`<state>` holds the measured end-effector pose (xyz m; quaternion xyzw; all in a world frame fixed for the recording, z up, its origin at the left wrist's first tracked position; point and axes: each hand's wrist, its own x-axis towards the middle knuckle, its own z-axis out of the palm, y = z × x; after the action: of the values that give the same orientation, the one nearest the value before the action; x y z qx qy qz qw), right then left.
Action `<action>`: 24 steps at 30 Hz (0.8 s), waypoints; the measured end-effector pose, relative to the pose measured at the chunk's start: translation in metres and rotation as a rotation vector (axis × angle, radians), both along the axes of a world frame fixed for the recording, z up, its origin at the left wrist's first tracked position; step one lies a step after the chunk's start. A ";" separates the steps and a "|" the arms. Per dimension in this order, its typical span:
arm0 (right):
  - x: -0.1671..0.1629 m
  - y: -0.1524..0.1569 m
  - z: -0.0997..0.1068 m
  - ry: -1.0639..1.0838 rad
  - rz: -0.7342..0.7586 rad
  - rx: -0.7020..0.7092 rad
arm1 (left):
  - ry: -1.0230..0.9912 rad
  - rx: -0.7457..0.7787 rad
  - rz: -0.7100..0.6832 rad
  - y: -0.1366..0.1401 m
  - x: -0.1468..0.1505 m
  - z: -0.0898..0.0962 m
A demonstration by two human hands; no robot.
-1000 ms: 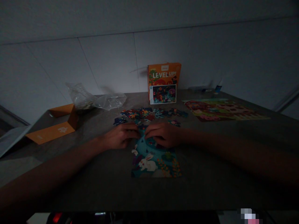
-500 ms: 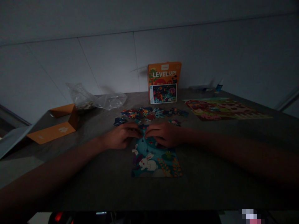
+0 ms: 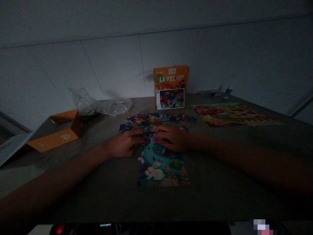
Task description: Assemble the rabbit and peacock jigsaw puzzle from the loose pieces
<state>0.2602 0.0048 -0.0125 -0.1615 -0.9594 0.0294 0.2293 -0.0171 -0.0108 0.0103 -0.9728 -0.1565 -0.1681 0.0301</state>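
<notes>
A partly joined jigsaw puzzle [image 3: 158, 163] lies flat before me, with a white rabbit, a frog and teal water in its picture. My left hand [image 3: 127, 142] is closed at its upper left edge, fingertips pressed together on the border. At the upper middle, my right hand [image 3: 172, 138] bends its fingers down onto the puzzle, and a pinkish patch shows beneath them. The fingertips of both hands are close but apart. Just behind the hands lies a heap of loose puzzle pieces [image 3: 144, 119]. Dim light hides any single piece under the fingers.
An orange puzzle box [image 3: 171, 73] stands at the back, a picture card [image 3: 171, 99] leaning against it. Another puzzle picture [image 3: 232, 114] lies right, near a small blue bottle [image 3: 228, 92]. Left are an open orange box [image 3: 52, 140] and a clear plastic bag [image 3: 116, 106].
My right hand has shifted slightly up and right, its fingers lifting a little so more of the puzzle shows between the hands. My left hand has drawn back slightly left.
</notes>
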 end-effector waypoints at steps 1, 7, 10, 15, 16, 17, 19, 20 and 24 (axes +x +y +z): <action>0.000 0.001 0.000 0.007 -0.024 0.001 | 0.007 0.003 0.006 0.000 0.000 0.000; 0.003 0.005 0.001 0.024 -0.104 -0.026 | 0.045 0.134 0.377 0.011 -0.003 -0.004; 0.004 0.005 0.001 0.023 -0.109 -0.035 | 0.004 0.208 0.775 0.025 -0.012 -0.011; 0.003 0.002 0.000 0.022 -0.161 -0.044 | 0.090 0.023 0.938 0.041 -0.024 -0.024; 0.003 0.002 -0.001 0.041 -0.210 -0.041 | 0.093 0.007 0.914 0.041 -0.024 -0.025; 0.003 0.003 -0.001 0.067 -0.273 -0.035 | 0.085 0.005 0.893 0.041 -0.024 -0.025; 0.003 0.005 -0.002 0.114 -0.411 -0.025 | 0.036 0.028 0.874 0.039 -0.022 -0.024; 0.004 0.006 -0.002 0.121 -0.470 -0.024 | -0.003 0.048 0.858 0.037 -0.021 -0.021; 0.007 0.014 -0.003 0.052 -0.525 -0.056 | -0.130 0.085 0.483 0.024 -0.014 -0.010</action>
<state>0.2677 0.0190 -0.0158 -0.4103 -0.8773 -0.0005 0.2489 -0.0311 0.0127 0.0004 -0.8921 -0.3789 -0.2248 0.1004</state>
